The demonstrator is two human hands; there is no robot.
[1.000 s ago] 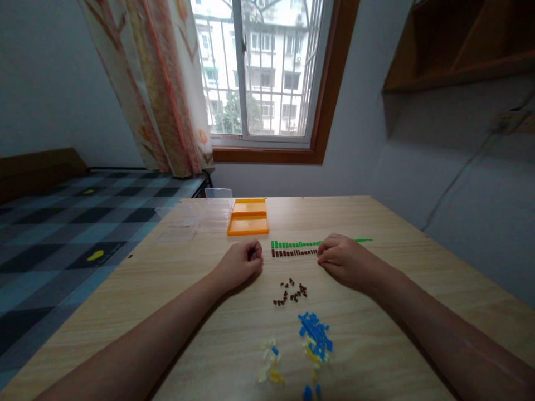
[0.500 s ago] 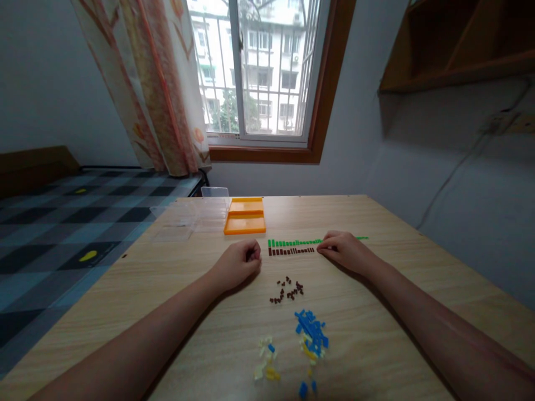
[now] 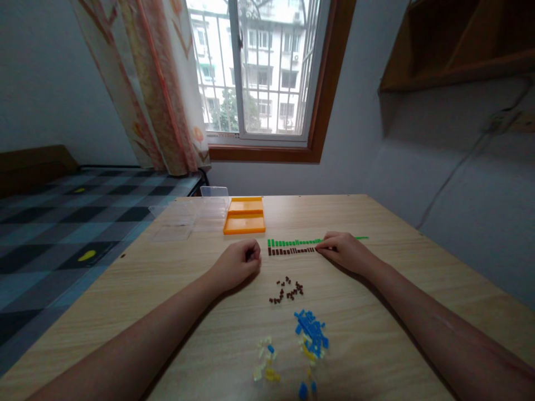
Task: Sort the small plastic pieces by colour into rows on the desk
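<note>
A row of small dark brown pieces (image 3: 291,251) lies on the wooden table (image 3: 397,267), just below a longer row of green pieces (image 3: 292,243). My right hand (image 3: 345,252) rests at the right end of the brown row with its fingertips pinched together there; whether a piece is in them I cannot make out. My left hand (image 3: 237,264) lies on the table as a loose fist to the left of both rows. A loose heap of brown pieces (image 3: 287,290) sits nearer to me, between my forearms.
A pile of blue pieces (image 3: 311,331) and scattered pale yellow ones (image 3: 264,362) lie near the front edge. An orange tray (image 3: 244,215) and a clear plastic lid (image 3: 190,216) sit at the back left. A bed with a checked cover (image 3: 62,217) adjoins the table's left side.
My right hand has shifted slightly along the right end of the brown row, fingers drawn closer. The view has drifted a little. My left fist has stayed put.
</note>
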